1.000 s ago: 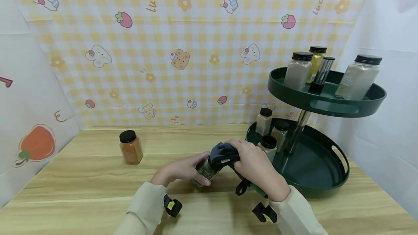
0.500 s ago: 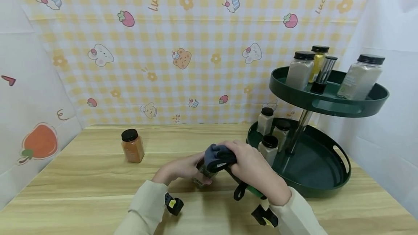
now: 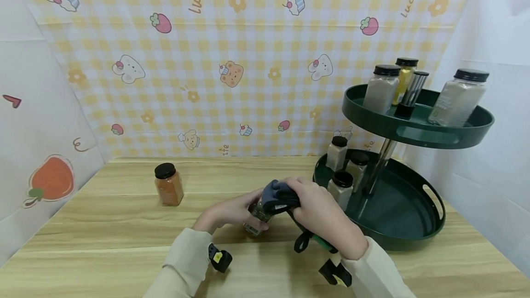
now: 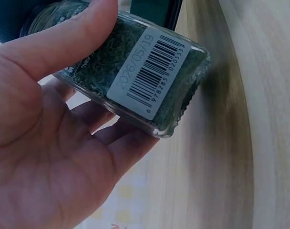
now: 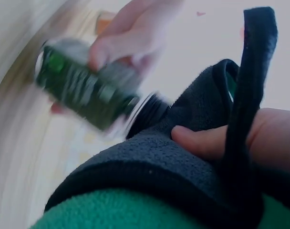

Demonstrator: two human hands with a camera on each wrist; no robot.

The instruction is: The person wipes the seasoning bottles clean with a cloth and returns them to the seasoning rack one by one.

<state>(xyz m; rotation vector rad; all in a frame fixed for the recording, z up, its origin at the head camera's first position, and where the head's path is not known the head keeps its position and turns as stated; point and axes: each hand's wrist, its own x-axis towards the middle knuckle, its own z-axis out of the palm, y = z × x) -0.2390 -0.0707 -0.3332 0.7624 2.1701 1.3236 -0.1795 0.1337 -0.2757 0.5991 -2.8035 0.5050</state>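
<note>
My left hand grips a small square glass jar of dried green herbs, thumb on one side and fingers beneath. The jar lies tilted above the table, its lid end towards my right hand. A barcode label shows on it in the left wrist view. My right hand holds a cloth, dark grey-blue on one side and green on the other, with a black hanging loop. In the right wrist view the cloth lies against the jar's black lid, covering part of it.
An orange-brown spice jar with a black lid stands at the left on the wooden table. At the right is a green two-tier rack, with several jars on its upper tray and more at the left of its lower tray.
The cloth and my right hand have shifted slightly left over the jar's lid. My left hand keeps its grip on the jar, whose tilt varies a little.
</note>
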